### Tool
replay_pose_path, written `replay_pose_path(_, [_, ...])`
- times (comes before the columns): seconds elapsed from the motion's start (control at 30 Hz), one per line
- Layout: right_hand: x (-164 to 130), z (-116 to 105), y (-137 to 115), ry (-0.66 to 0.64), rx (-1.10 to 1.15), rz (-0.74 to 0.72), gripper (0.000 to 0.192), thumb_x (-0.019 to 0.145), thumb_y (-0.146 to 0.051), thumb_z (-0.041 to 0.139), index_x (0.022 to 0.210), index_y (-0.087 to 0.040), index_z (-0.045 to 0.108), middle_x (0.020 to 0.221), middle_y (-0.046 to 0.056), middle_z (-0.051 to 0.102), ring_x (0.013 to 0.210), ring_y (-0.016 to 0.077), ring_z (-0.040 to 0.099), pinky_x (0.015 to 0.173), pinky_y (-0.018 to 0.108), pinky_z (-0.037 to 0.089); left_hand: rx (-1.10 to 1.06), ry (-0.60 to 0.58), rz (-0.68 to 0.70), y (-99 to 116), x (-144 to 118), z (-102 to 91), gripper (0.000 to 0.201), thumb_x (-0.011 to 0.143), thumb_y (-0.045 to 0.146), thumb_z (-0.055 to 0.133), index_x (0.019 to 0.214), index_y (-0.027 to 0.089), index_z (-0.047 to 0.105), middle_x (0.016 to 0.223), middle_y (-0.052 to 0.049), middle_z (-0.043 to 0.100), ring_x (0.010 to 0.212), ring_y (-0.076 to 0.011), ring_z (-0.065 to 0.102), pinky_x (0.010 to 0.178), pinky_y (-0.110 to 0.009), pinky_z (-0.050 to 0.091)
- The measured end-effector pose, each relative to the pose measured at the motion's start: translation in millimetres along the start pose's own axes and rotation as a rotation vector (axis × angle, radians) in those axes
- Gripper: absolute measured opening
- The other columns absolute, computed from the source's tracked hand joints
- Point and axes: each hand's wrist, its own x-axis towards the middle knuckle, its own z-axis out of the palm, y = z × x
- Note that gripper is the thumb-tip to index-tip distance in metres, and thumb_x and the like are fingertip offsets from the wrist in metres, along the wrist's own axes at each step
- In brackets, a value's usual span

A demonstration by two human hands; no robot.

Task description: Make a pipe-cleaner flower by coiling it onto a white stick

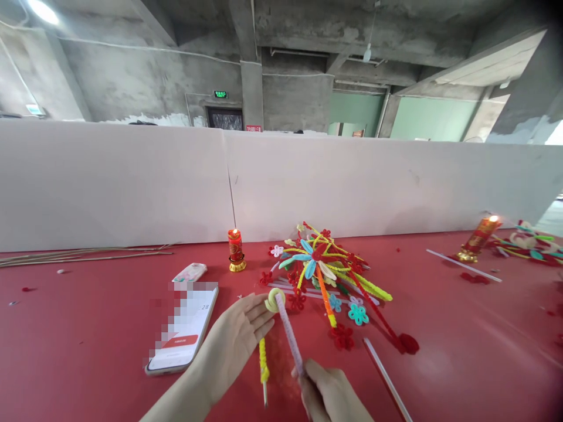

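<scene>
My right hand [329, 388] is closed around the lower end of a pale lilac fuzzy stem [289, 328], held tilted. A pale yellow coiled chenille head [275, 300] sits at the stem's upper end. My left hand [246, 322] is open, its palm turned to the stem and its fingers stretched out. Its fingertips are beside the yellow head; whether they touch it I cannot tell. Below the left fingers lies a stick wrapped in bright yellow chenille [263, 358], its bare tip toward me. Behind the hands is a pile of colourful chenille flowers [315, 258].
A phone [187, 328] and a small pale case [190, 272] lie left. Lit red candles on gold bases stand at the back [236, 249] and right [481, 237]. A pale straight strip [387, 378] lies at front right. A white partition [308, 181] bounds the red table [109, 328].
</scene>
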Motion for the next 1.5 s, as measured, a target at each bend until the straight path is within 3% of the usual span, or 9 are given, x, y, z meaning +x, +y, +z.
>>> replay_pose_path(0.2, [2, 3, 5, 0.04, -0.12, -0.049, 0.024, 0.085, -0.018, 0.031, 0.067, -0.019, 0.047, 0.051, 0.002, 0.055, 0.039, 0.012, 0.049, 0.04, 0.022, 0.024, -0.084, -0.071, -0.045, 8, -2, 6.4, 0.043, 0.087, 0.029, 0.037, 0.12, 0.002, 0.045, 0.115, -0.017, 0.06, 0.111, -0.0253, 0.052, 0.101, -0.038, 0.033])
replay_pose_path(0.47, [0, 1, 5, 0.101, -0.212, -0.067, 0.029, 0.088, -0.02, 0.029, 0.067, -0.019, 0.048, 0.046, 0.0, 0.054, 0.036, 0.0116, 0.049, 0.038, 0.022, 0.022, -0.087, -0.081, -0.08, 12, -5, 4.6, 0.052, 0.087, 0.032, 0.035, 0.127, -0.001, 0.035, 0.115, -0.019, 0.059, 0.113, -0.0266, 0.05, 0.104, -0.038, 0.028])
replay_pose_path(0.67, [-2, -2, 9, 0.282, -0.013, -0.067, 0.031, 0.091, -0.037, 0.028, 0.082, -0.021, 0.053, 0.052, 0.0, 0.056, 0.042, 0.0146, 0.053, 0.044, 0.022, 0.035, -0.037, -0.114, -0.029, 11, -1, 0.6, 0.053, 0.086, 0.037, 0.035, 0.127, 0.002, 0.037, 0.125, -0.017, 0.052, 0.119, -0.0256, 0.044, 0.104, -0.038, 0.027])
replay_pose_path(0.8, [3, -6, 13, 0.325, 0.329, 0.106, 0.03, 0.087, -0.048, 0.036, 0.094, -0.021, 0.047, 0.052, -0.005, 0.046, 0.045, 0.0131, 0.046, 0.046, 0.022, 0.037, 0.301, -0.014, 0.167, 4, -2, 0.0, 0.048, 0.086, 0.038, 0.035, 0.124, 0.011, 0.044, 0.132, -0.012, 0.046, 0.122, -0.0244, 0.041, 0.103, -0.038, 0.028])
replay_pose_path(0.93, [9, -6, 14, 0.267, 0.721, 0.168, 0.034, 0.084, -0.055, 0.038, 0.083, -0.021, 0.044, 0.054, -0.006, 0.041, 0.048, 0.0102, 0.04, 0.047, 0.019, 0.035, 0.704, 0.038, 0.421, -6, -9, 1.9, 0.044, 0.078, 0.034, 0.055, 0.121, 0.025, 0.05, 0.137, -0.001, 0.041, 0.131, -0.0225, 0.024, 0.109, -0.035, 0.01])
replay_pose_path(1.07, [9, -8, 3, 0.195, 0.808, 0.18, 0.037, 0.083, -0.056, 0.041, 0.074, -0.02, 0.042, 0.056, -0.006, 0.039, 0.05, 0.0094, 0.036, 0.049, 0.02, 0.033, 1.393, -0.155, 0.812, -16, -11, -1.2, 0.05, 0.084, 0.026, 0.045, 0.132, 0.031, 0.032, 0.143, 0.004, 0.028, 0.132, -0.022, 0.018, 0.109, -0.039, 0.004])
replay_pose_path(1.17, [6, -10, -6, 0.131, 0.762, 0.178, 0.04, 0.082, -0.06, 0.038, 0.071, -0.021, 0.039, 0.054, -0.007, 0.037, 0.049, 0.0095, 0.034, 0.049, 0.021, 0.031, 1.683, -0.237, 0.901, -20, -9, -4.7, 0.056, 0.087, 0.024, 0.039, 0.137, 0.03, 0.015, 0.145, 0.002, 0.019, 0.133, -0.0226, 0.017, 0.108, -0.042, 0.004])
replay_pose_path(1.3, [2, -10, -10, 0.091, 0.685, 0.163, 0.042, 0.082, -0.061, 0.035, 0.076, -0.021, 0.041, 0.052, -0.009, 0.033, 0.047, 0.009, 0.028, 0.047, 0.02, 0.026, 1.799, -0.21, 0.919, -22, -8, -6.2, 0.063, 0.087, 0.027, 0.038, 0.138, 0.028, 0.0, 0.146, 0.0, 0.011, 0.133, -0.0229, 0.013, 0.107, -0.041, 0.007])
replay_pose_path(1.5, [-1, -4, -8, 0.142, 0.66, 0.147, 0.045, 0.081, -0.064, 0.032, 0.079, -0.02, 0.043, 0.051, -0.009, 0.031, 0.045, 0.0083, 0.028, 0.044, 0.019, 0.025, 1.673, -0.238, 0.883, -23, -7, -4.6, 0.061, 0.086, 0.027, 0.042, 0.138, 0.03, 0.01, 0.146, 0.0, 0.018, 0.133, -0.0245, 0.015, 0.107, -0.042, 0.007])
